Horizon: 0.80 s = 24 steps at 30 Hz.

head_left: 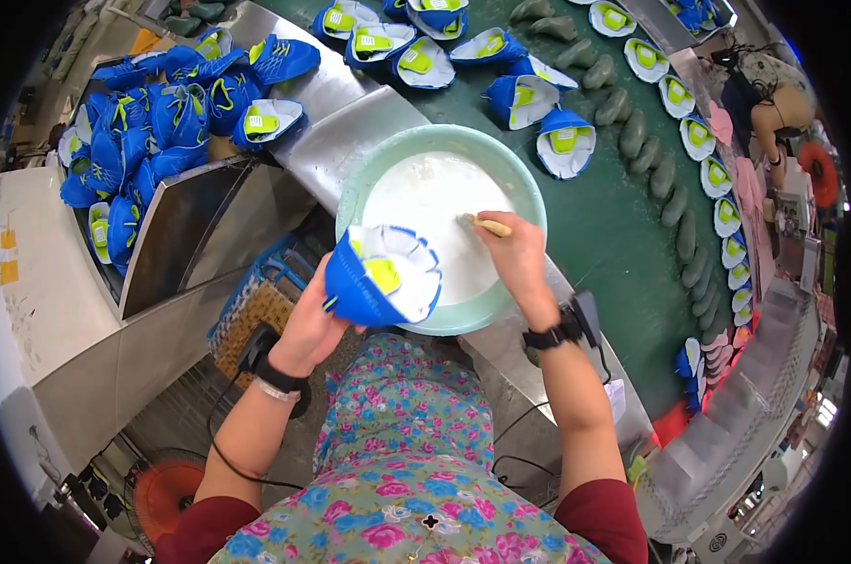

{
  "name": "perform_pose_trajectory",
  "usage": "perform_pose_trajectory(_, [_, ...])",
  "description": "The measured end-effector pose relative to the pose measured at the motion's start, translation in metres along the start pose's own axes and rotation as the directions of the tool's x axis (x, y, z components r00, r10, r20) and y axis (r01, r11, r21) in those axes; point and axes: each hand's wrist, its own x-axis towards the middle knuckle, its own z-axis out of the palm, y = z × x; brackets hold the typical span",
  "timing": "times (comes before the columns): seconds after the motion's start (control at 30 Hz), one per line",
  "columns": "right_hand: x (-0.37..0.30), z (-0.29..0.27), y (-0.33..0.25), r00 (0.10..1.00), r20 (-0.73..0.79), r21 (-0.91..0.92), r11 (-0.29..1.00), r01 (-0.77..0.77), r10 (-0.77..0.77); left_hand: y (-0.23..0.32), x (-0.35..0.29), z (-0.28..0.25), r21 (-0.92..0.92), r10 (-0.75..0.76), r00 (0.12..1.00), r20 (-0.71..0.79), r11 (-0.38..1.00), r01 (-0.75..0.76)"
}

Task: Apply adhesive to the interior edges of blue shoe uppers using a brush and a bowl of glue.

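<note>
My left hand is closed on a blue shoe upper, its white inner side and yellow-green lining turned up. The upper is held over the near left rim of a pale green basin. White liquid fills much of the basin. Over the basin's right side, my right hand grips a brush by its wooden handle. The brush's bristle end points left, at the white liquid; whether it touches the surface I cannot tell.
A pile of blue shoe uppers fills a bin at the left. More uppers and a row of dark grey shoe lasts lie on the green belt. Under my left arm stands a blue basket. Another person works at the far right.
</note>
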Motion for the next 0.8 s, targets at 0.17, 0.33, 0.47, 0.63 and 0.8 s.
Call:
perform_pose_trajectory(0.17, [-0.005, -0.039, -0.087, 0.999, 0.039, 0.264, 0.964, -0.008, -0.002, 0.005, 0.032, -0.021, 0.062, -0.049, 0.997, 0.06, 0.997, 0.046])
perform_pose_trajectory(0.33, [0.002, -0.038, -0.092, 0.999, 0.023, 0.422, 0.906, 0.026, -0.039, 0.012, 0.048, -0.004, 0.078, -0.091, 0.988, 0.125, 0.994, 0.081])
perform_pose_trajectory(0.47, [-0.011, -0.04, -0.066, 0.982, -0.069, 0.315, 0.938, -0.144, 0.174, 0.013, 0.059, -0.008, 0.036, 0.017, 0.993, 0.12, 0.999, -0.021])
perform_pose_trajectory(0.63, [-0.032, -0.054, -0.103, 0.934, 0.116, 0.403, 0.844, -0.355, 0.337, 0.017, 0.063, -0.011, 0.155, 0.186, 0.972, 0.145, 0.966, -0.208])
perform_pose_trajectory(0.8, [-0.034, -0.069, -0.086, 0.969, 0.092, 0.391, 0.887, -0.246, 0.228, 0.018, 0.064, 0.019, 0.148, 0.237, 0.96, 0.147, 0.955, -0.259])
